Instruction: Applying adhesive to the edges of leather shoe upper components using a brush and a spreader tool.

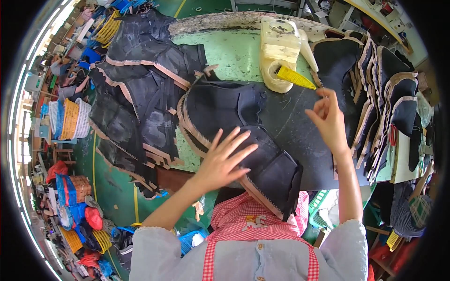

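Here the left hand (221,164) lies splayed on the near black panel (274,161), while the right hand (329,122), fingers loosely parted, is closer to the yellow handle (296,78), just far-left, slanting toward it.

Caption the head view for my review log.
Left hand spread over a black tan-edged piece, right hand raised near a yellow tool and pale container.

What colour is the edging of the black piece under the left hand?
The serrated edging is pinkish tan, best seen in the head view.
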Motion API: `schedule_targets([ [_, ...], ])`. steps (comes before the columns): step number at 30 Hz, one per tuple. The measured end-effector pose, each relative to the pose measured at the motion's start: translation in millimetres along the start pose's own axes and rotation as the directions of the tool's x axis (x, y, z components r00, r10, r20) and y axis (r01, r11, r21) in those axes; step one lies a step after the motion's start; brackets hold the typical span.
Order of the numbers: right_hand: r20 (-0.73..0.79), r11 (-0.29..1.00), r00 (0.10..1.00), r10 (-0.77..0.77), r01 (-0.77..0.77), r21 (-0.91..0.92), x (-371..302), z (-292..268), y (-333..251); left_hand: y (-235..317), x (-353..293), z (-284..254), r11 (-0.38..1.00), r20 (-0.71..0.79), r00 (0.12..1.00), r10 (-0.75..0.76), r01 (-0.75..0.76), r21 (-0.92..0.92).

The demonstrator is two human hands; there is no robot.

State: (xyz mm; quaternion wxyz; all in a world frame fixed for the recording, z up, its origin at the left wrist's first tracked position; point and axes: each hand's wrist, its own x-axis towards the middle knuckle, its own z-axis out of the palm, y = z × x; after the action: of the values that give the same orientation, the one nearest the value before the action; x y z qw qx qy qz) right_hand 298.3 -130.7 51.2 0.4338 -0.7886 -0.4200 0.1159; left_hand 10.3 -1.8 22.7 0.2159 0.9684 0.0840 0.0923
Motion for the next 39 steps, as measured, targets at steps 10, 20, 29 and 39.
schedule_targets([
  [10, 0.140, 0.977, 0.990, -0.021, -0.010, 0.215, 60.5, 13.7, 10.2, -41.4, 28.8, -21.8, 0.774, -0.116, 0.984, -0.134, 0.031, -0.632],
  [20, -0.060, 0.996, 0.994, -0.089, 0.087, -0.026, 110.9, 35.7, 15.4, 24.0, 19.5, 11.9, 0.985, -0.080, 0.997, -0.018, 0.004, -0.174],
  [29, 0.040, 0.976, 0.999, 0.002, -0.011, 0.219, 107.3, -18.2, 23.1, 6.0, 26.8, -28.0, 0.928, -0.129, 0.991, -0.036, -0.015, -0.373],
  [39, 0.308, 0.777, 0.951, -0.019, -0.180, 0.603, 84.7, -40.3, 6.9, -80.7, 106.5, -77.0, 0.970, -0.514, 0.823, -0.242, 0.189, -0.153],
])
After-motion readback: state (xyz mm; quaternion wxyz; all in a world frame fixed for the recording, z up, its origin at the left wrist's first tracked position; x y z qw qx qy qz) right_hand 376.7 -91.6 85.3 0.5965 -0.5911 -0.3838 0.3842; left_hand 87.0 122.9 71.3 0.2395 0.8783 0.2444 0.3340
